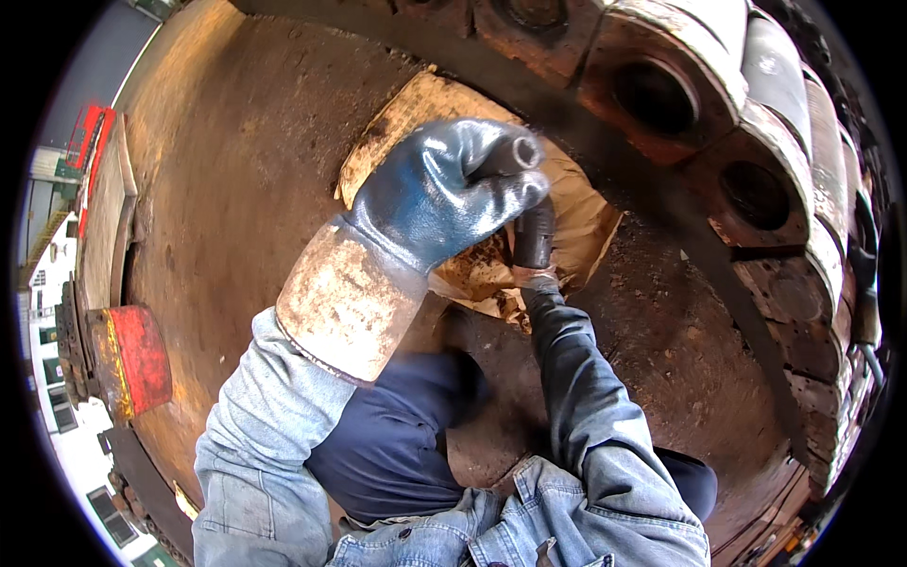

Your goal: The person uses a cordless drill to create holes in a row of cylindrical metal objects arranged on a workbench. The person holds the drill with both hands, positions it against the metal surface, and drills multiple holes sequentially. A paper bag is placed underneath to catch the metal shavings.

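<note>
My left hand (pixel 444 194) wears a shiny blue rubber glove with a dirt-stained pale cuff. Its fingers are curled closed around a small dark tube-like piece (pixel 525 151), whose round hollow end shows at the fingertips. Just behind and below it is my right hand (pixel 535 236), in what looks like a dark glove. The left glove hides the right fingers, so I cannot tell whether they grip anything. Both hands are above a crumpled brown paper sack (pixel 576 203), which lies on the ground with dark dirt on it.
Along the right stands a row of large rusty metal blocks with round holes (pixel 658 97), with pale cylinders (pixel 777 71) behind them. A red metal piece (pixel 142 359) with a yellow edge sits at the left. Brown, dirty ground (pixel 227 189) spreads around my bent legs (pixel 397 444).
</note>
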A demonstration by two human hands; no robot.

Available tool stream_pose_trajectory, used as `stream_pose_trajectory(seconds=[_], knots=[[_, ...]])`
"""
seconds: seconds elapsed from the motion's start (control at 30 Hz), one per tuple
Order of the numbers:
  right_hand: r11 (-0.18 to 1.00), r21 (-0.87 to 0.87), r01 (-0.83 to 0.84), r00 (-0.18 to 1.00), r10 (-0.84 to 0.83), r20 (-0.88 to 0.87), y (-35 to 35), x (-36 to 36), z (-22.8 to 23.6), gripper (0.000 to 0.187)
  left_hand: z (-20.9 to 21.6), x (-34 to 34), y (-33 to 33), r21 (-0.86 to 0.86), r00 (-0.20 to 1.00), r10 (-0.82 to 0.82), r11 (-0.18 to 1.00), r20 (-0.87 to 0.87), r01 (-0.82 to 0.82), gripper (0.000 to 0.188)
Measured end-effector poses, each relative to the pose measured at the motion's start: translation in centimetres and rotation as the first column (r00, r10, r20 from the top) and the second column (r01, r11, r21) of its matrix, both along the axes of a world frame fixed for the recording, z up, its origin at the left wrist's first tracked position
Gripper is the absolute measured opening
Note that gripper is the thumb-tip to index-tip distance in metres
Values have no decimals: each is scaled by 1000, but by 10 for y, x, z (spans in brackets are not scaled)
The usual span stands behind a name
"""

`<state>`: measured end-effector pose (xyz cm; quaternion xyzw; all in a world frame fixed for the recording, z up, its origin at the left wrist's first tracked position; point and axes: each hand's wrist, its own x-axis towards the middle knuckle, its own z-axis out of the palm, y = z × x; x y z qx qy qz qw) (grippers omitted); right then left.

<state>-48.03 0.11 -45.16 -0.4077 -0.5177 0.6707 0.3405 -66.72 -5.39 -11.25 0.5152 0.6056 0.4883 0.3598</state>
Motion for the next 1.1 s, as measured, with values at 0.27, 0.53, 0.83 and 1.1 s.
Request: stream_pose_trajectory(seconds=[0.27,0.53,0.83,1.1], knots=[[901,213,-378,466,-14,885,-30,68,104,93,18,6,-4,247,951,-36,962,-306,116,14],[826,-222,-518,109,321,941,-16,201,248,52,53,42,7,178,989,-145,973,-26,147,16],[524,792,-314,640,-499,584,-11,356,511,34,115,123,1,229,919,-108,951,-380,207,20],[548,765,-338,245,-734,634,73,500,533,38,114,202,2,301,956,-203,917,-211,261,22]])
